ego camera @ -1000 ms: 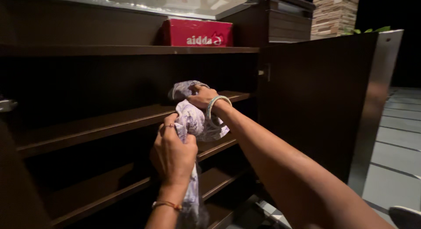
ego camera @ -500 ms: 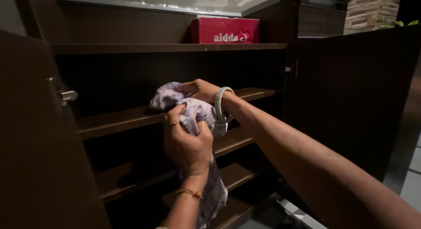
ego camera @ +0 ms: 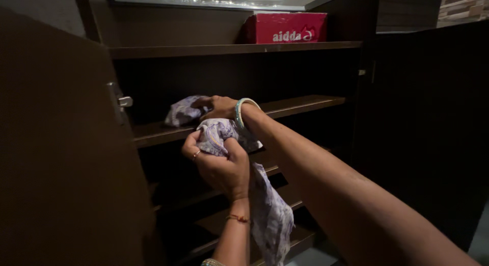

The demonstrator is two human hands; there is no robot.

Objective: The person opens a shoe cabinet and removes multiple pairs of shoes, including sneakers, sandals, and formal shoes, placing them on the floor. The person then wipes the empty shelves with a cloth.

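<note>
Nearest the camera, the left hand [ego camera: 222, 164] is raised in front of the open cabinet, its fingers clenched around a bunched fold of a pale lilac patterned cloth [ego camera: 270, 210]. A ring shows on one finger and a thin red thread bracelet [ego camera: 237, 218] circles the wrist. Below the fist the cloth hangs loose, trailing down in front of the lower shelves. To the left, close by, stands the open dark brown wooden cabinet door [ego camera: 66, 154], with a small metal latch [ego camera: 122, 101] on its inner edge.

A little farther in, the right hand [ego camera: 220, 107] reaches across onto the middle dark wooden shelf [ego camera: 300, 104], a pale green bangle [ego camera: 240, 112] around its wrist. It presses flat on the far end of the same cloth, which lies crumpled on the left part of that shelf; whether its fingers are closed on the fabric cannot be told. So the cloth runs from the middle shelf down through the left fist.

Farther back and higher, a red rectangular cardboard box [ego camera: 285, 28] sits on the top shelf [ego camera: 204, 50], toward the right.
</note>
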